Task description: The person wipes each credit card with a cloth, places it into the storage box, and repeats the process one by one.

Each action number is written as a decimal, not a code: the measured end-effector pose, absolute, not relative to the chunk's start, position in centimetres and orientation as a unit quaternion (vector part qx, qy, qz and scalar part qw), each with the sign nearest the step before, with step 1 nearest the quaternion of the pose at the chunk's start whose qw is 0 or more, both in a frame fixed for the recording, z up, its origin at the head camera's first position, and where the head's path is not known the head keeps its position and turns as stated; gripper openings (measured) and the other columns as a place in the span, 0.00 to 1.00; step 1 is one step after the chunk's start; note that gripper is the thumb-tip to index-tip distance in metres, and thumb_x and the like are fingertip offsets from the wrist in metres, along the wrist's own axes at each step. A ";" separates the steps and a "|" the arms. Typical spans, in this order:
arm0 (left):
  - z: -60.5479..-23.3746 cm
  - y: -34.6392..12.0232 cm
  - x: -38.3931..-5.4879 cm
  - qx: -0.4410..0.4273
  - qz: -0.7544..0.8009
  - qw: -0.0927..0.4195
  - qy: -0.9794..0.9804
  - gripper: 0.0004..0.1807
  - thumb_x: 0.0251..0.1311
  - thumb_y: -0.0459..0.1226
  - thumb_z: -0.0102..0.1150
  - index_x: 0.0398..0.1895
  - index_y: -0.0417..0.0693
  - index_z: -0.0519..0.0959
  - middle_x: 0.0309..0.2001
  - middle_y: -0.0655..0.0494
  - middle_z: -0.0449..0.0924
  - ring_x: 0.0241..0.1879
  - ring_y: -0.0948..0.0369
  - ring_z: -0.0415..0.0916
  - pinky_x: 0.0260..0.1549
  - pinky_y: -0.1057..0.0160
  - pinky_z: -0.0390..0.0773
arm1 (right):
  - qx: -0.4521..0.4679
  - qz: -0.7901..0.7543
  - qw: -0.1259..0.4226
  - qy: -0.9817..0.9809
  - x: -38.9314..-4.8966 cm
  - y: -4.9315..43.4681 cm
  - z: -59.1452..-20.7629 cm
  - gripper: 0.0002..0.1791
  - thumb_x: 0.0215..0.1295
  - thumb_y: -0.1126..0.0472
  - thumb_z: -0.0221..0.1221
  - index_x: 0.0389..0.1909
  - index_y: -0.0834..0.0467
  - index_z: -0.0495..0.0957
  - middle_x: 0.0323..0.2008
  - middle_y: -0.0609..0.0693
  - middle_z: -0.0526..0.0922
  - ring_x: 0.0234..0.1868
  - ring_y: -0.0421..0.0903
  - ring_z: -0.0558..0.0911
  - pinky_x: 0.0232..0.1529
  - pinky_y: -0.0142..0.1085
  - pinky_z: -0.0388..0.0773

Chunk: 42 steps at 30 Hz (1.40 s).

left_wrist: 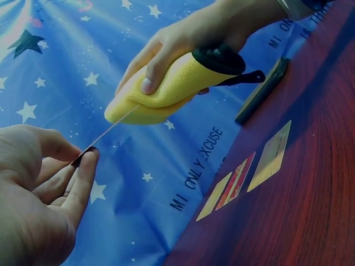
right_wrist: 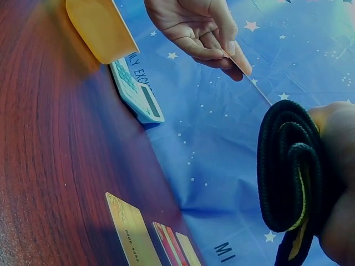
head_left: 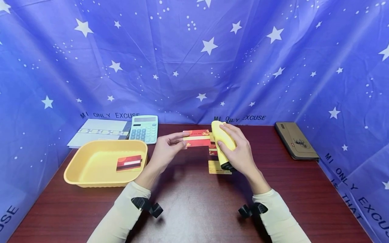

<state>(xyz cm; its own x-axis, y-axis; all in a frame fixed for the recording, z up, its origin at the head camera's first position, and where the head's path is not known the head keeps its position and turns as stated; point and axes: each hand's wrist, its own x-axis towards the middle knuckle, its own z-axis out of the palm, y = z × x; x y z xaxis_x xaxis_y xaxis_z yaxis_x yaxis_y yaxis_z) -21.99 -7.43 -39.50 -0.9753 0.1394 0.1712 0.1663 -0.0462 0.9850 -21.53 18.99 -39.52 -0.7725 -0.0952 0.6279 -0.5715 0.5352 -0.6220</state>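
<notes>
My left hand (head_left: pixel 166 148) pinches a red bank card (head_left: pixel 196 138) by its left end, thumb against fingers, above the table. In my right hand (head_left: pixel 240 152) is a folded yellow cloth (head_left: pixel 223 141) with black edging. The cloth's fold takes in the card's right end, as the left wrist view shows with the card edge-on. On the table below lie a gold card (left_wrist: pixel 272 155), a red striped card (left_wrist: pixel 236 180) and another gold card (left_wrist: pixel 213 198) in a row. The right hand and cloth partly cover this row in the head view.
A yellow plastic basin (head_left: pixel 100 184) stands left of my left hand, with a red card (head_left: pixel 129 162) inside it. Behind it are a light green calculator (head_left: pixel 144 130) and a white flat box (head_left: pixel 98 131). A brown zipped case (head_left: pixel 296 141) lies at the back right.
</notes>
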 end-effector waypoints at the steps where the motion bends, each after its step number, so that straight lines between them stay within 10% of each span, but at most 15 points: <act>1: -39.5 -7.4 -22.0 -0.106 -0.712 0.009 -0.694 0.19 0.63 0.26 0.63 0.57 0.41 0.85 0.46 0.40 0.89 0.35 0.62 0.87 0.45 0.66 0.90 | 0.200 0.439 0.271 -0.833 -21.5 19.0 -39.5 0.32 0.58 0.67 0.72 0.66 0.50 0.80 0.66 0.53 0.79 0.66 0.52 0.78 0.63 0.17 0.68; 15: -39.2 -7.4 -21.9 -0.110 -0.751 0.023 -0.651 0.22 0.64 0.23 0.49 0.59 0.33 0.82 0.47 0.40 0.89 0.37 0.64 0.88 0.48 0.65 0.90 | 0.205 0.447 0.267 -0.829 -21.7 19.1 -39.8 0.31 0.59 0.68 0.71 0.65 0.50 0.80 0.65 0.52 0.80 0.68 0.51 0.77 0.65 0.17 0.67; 24: -39.4 -7.4 -22.1 -0.119 -0.759 0.070 -0.636 0.17 0.65 0.23 0.58 0.56 0.32 0.83 0.51 0.31 0.85 0.35 0.64 0.89 0.48 0.63 0.90 | 0.204 0.445 0.261 -0.832 -21.7 19.0 -40.0 0.31 0.59 0.67 0.71 0.65 0.49 0.80 0.65 0.51 0.80 0.68 0.50 0.77 0.65 0.17 0.67; 37: -39.2 -7.4 -21.9 -0.067 -0.762 0.088 -0.638 0.16 0.65 0.30 0.66 0.52 0.27 0.83 0.20 0.65 0.85 0.20 0.69 0.79 0.24 0.72 0.83 | 0.207 0.443 0.260 -0.833 -21.8 19.0 -40.0 0.31 0.59 0.68 0.71 0.65 0.50 0.81 0.65 0.51 0.80 0.68 0.51 0.77 0.64 0.16 0.66; 42: -39.0 -7.3 -21.8 -0.042 -0.732 0.137 -0.667 0.13 0.61 0.30 0.70 0.48 0.31 0.87 0.28 0.66 0.82 0.31 0.70 0.75 0.31 0.75 0.77 | 0.205 0.443 0.255 -0.835 -21.8 19.0 -40.1 0.31 0.59 0.67 0.71 0.65 0.50 0.81 0.65 0.51 0.80 0.67 0.50 0.78 0.62 0.17 0.67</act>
